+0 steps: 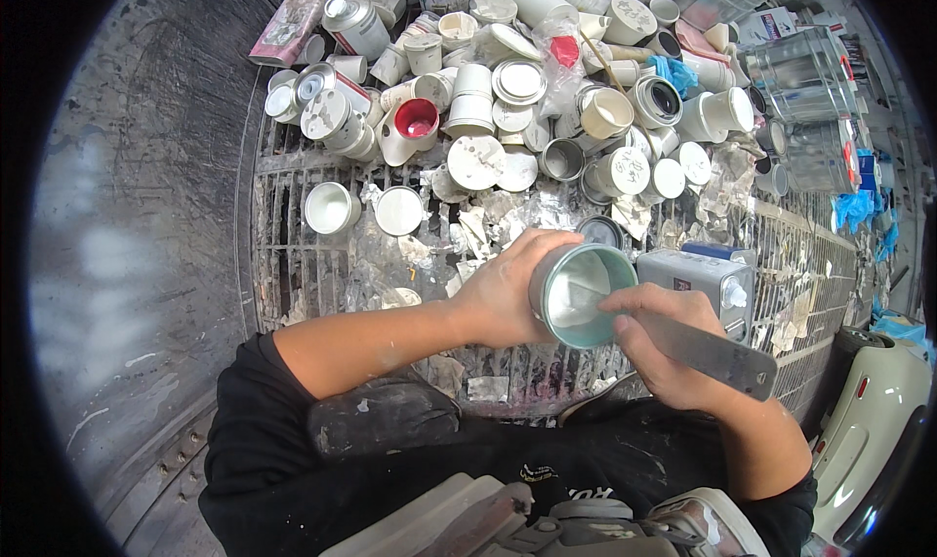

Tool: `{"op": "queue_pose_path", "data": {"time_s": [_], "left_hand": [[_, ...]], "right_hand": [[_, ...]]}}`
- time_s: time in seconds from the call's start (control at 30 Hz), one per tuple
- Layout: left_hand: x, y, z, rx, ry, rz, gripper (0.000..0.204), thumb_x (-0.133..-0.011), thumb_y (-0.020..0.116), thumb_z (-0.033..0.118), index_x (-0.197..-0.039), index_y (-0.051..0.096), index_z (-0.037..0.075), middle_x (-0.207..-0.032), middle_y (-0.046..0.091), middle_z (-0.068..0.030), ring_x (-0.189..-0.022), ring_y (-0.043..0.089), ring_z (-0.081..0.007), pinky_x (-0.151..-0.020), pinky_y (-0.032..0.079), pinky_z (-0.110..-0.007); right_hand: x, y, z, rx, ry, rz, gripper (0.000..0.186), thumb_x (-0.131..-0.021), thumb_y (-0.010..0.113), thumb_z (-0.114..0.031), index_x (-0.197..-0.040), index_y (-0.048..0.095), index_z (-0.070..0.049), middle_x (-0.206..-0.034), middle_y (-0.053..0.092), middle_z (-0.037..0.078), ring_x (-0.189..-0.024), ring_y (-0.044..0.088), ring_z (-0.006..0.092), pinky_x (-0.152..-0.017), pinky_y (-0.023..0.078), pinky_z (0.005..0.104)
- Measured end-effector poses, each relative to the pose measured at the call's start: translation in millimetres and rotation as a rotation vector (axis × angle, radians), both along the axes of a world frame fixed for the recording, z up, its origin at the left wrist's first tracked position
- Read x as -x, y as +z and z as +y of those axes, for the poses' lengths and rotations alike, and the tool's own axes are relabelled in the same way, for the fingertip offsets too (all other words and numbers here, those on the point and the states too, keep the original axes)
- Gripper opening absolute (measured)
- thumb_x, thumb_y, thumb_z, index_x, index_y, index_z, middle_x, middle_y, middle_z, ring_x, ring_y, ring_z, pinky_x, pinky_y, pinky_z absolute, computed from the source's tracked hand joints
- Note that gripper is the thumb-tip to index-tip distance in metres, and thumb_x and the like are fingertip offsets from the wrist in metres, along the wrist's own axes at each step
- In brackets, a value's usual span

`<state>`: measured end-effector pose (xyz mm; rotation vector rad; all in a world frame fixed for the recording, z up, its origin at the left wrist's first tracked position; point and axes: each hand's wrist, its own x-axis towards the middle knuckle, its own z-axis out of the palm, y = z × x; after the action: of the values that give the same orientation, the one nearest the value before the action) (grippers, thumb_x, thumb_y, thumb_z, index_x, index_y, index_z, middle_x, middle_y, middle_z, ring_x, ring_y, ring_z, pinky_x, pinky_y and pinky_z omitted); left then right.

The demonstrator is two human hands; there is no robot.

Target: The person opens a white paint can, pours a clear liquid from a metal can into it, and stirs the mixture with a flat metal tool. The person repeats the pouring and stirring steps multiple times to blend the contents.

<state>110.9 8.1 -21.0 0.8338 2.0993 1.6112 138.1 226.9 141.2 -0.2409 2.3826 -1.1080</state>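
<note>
My left hand (503, 288) grips a pale teal cup (588, 333) from the left side, its opening tilted up toward me, with white material inside (570, 290). My right hand (659, 337) is closed on a flat grey metal spatula (727, 359); the blade's far end reaches into the cup, and its holed end points down to the right. Just right of the cup stands a metal jerry can (730, 274) with a white cap. A dark round lid (600, 228) lies behind the cup.
Used cups, tins and lids (476, 163) are heaped on the stained metal grating (283, 274), with paper scraps among them. Large tins (815, 152) and blue gloves (854, 210) are at the right. A dark scuffed wall (137, 215) stands left, a cream car-like body (869, 430) lower right.
</note>
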Motion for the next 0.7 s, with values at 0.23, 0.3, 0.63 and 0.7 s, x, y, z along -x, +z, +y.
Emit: {"op": "queue_pose_path", "data": {"time_s": [0.23, 0.3, 0.63, 0.7], "left_hand": [[0.2, -0.1, -0.3, -0.026, 0.023, -0.016, 0.111, -0.062, 0.103, 0.025, -0.154, 0.044, 0.007, -0.145, 0.053, -0.0189, -0.136, 0.058, -0.0371, -0.115, 0.049, -0.045], [0.6, -0.2, -1.1, 0.008, 0.002, -0.036, 0.114, -0.061, 0.102, 0.027, -0.155, 0.040, 0.012, -0.147, 0.051, -0.0162, -0.137, 0.057, -0.0368, -0.115, 0.050, -0.046], [0.3, -2.7, -2.3, 0.008, -0.003, -0.007, 0.115, -0.060, 0.101, 0.027, -0.155, 0.039, 0.014, -0.148, 0.050, -0.0155, -0.138, 0.056, -0.0376, -0.114, 0.051, -0.046], [-0.4, -3.2, -2.4, 0.005, -0.005, -0.015, 0.114, -0.060, 0.102, 0.027, -0.155, 0.039, 0.013, -0.147, 0.050, -0.0155, -0.137, 0.056, -0.0373, -0.114, 0.051, -0.046]], "right_hand": [[0.0, -3.0, -2.0, -0.015, -0.126, 0.175, 0.018, -0.100, 0.064, -0.010, -0.115, 0.072, -0.002, -0.072, 0.067, 0.014, -0.066, 0.070, 0.0289, -0.065, 0.055, 0.0368], [0.0, -0.6, -1.0, -0.025, -0.055, 0.062, 0.019, -0.100, 0.064, -0.011, -0.115, 0.073, -0.002, -0.072, 0.067, 0.014, -0.066, 0.070, 0.0278, -0.065, 0.055, 0.0368], [1.9, -1.4, 1.9, -0.055, 0.010, 0.077, 0.019, -0.099, 0.064, -0.010, -0.114, 0.071, -0.001, -0.077, 0.070, 0.017, -0.069, 0.072, 0.0289, -0.067, 0.055, 0.0392], [0.3, -2.1, 2.9, 0.024, -0.010, -0.009, 0.020, -0.099, 0.064, -0.010, -0.116, 0.071, -0.001, -0.077, 0.070, 0.016, -0.069, 0.072, 0.0310, -0.068, 0.055, 0.0394]]}}
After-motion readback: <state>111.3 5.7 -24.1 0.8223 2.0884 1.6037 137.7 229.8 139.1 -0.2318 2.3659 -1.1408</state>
